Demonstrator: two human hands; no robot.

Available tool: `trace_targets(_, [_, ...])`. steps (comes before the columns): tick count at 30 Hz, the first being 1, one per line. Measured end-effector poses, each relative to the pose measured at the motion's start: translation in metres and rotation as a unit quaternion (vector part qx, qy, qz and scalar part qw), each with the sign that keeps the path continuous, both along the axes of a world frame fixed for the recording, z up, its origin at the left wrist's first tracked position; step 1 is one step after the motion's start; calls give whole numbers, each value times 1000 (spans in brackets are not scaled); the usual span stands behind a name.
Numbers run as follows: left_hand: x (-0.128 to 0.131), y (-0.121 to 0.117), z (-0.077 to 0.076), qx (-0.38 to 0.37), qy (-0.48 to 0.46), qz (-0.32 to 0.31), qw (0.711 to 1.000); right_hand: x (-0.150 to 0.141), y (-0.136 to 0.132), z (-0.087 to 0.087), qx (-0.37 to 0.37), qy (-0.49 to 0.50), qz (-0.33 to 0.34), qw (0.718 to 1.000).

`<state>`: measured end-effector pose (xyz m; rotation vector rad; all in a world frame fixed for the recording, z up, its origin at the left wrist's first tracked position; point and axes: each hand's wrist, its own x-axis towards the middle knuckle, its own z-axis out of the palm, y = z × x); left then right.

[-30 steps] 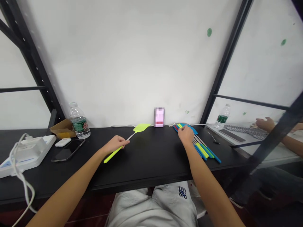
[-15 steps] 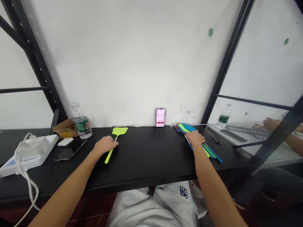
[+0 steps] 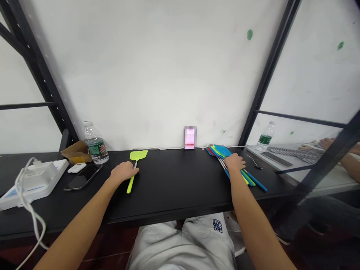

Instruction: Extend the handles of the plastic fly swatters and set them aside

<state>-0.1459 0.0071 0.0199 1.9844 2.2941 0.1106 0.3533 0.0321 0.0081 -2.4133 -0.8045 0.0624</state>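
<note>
My left hand is closed around the thin shaft of a yellow-green fly swatter, which rests on the black table with its head toward the wall. On the right, a fanned pile of fly swatters in red, yellow, green and blue lies with heads at the back. My right hand covers the shafts, its fingers curled over the topmost blue fly swatter. The blue handle sticks out lower right. Exactly which shafts the fingers hold is partly hidden.
At left on the table are a water bottle, a cardboard box, a white case, a dark phone and a power strip with cables. A lit phone leans on the wall. Another person's hands appear far right.
The yellow-green fly swatter has turned slightly, its head shifting left and its handle end right. The blue handle at the right has swung a little outward under my right hand.
</note>
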Motion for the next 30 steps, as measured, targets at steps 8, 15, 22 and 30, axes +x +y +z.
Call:
trace_targets(8, [-2,2,-2,12,-14,-9,1000,2,1,-3,11,-12,-6,1000])
trace_targets(15, [-4,3,-3,36,-15,-6,999,4,2,-4,7,-18,-4,1000])
trace_targets(22, [-1,-1,1,28,6,8,1000,1,-1,0,-3,-23,5,1000])
trace_targets(30, [-1,-1,0,34,-7,9,999,-25,-14,14,89,-166,54,981])
